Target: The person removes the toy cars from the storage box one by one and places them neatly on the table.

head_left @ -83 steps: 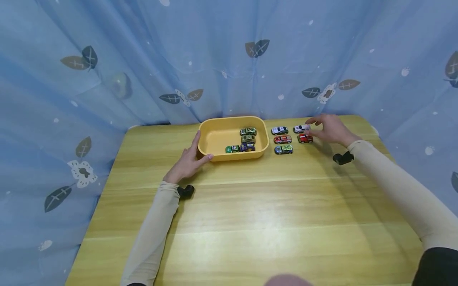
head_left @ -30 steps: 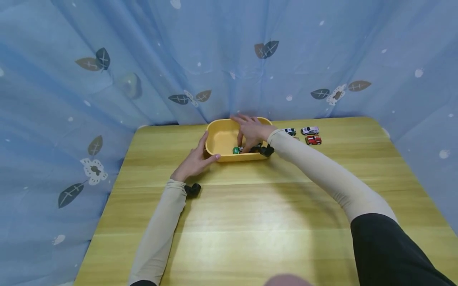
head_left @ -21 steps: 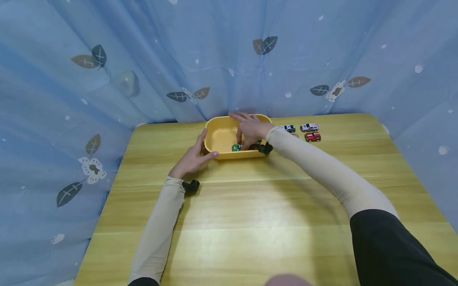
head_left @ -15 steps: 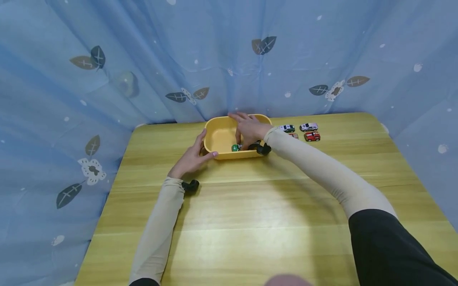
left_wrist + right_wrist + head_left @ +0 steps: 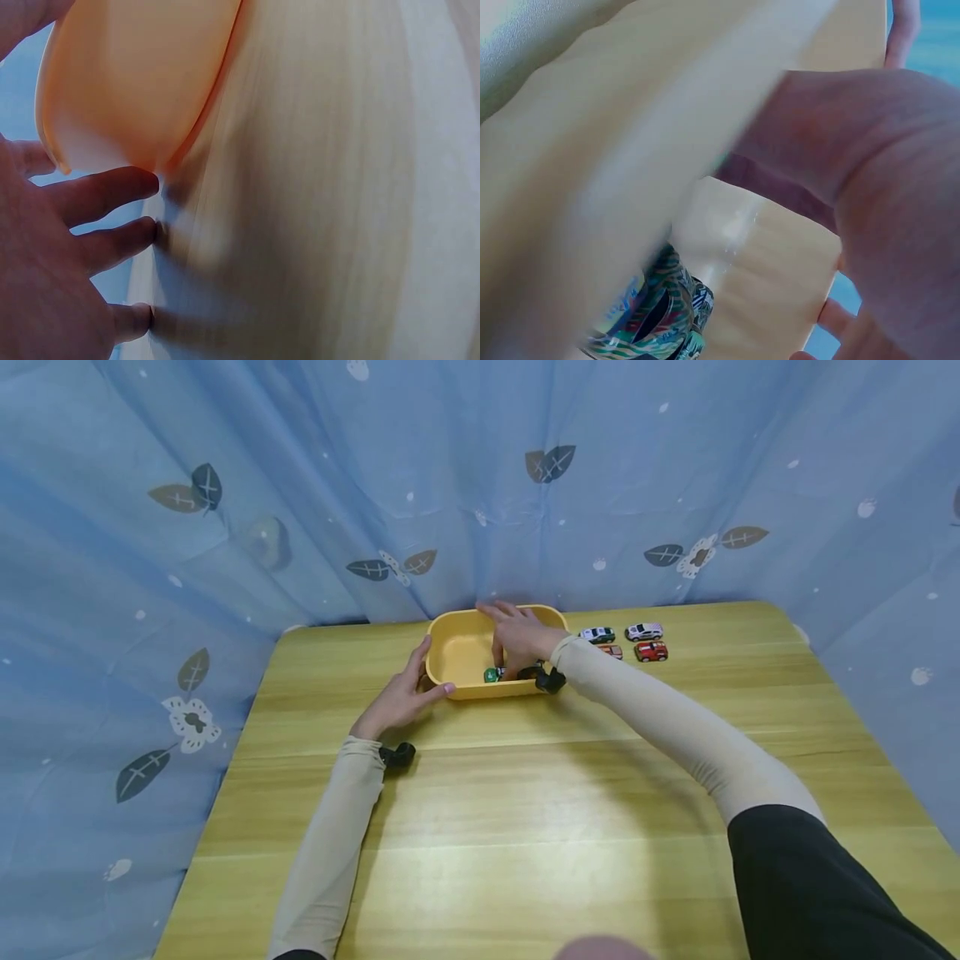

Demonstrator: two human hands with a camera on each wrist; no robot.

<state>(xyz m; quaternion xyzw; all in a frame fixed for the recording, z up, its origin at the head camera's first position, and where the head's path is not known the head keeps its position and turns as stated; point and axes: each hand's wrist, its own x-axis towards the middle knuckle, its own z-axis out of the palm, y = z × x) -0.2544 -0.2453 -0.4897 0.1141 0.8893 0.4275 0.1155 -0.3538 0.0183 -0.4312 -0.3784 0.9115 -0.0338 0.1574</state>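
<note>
A yellow plastic bin (image 5: 480, 691) stands near the table's back edge. My left hand (image 5: 399, 700) rests on its left end, thumb at the near rim and the other fingers along the outside; the left wrist view shows those fingers spread and fairly straight. Inside the bin my right hand (image 5: 517, 639) reaches down, index finger and thumb on either side of a small green toy car (image 5: 491, 675). That car's rear part is hidden by the thumb. Camouflage-striped toy cars (image 5: 667, 311) lie below the wrist in the right wrist view.
Right of the bin sit a white-and-green toy car (image 5: 597, 635), a white-and-silver one (image 5: 644, 632), a red one (image 5: 651, 651) and a partly covered red-orange one (image 5: 611, 651). The right sleeve (image 5: 637, 693) hides table beside them. A blue curtain (image 5: 480, 485) hangs behind the table.
My right hand has moved left from the toy cars on the table into the bin, and has barely shifted over the last second. My left hand stays at the bin's left end.
</note>
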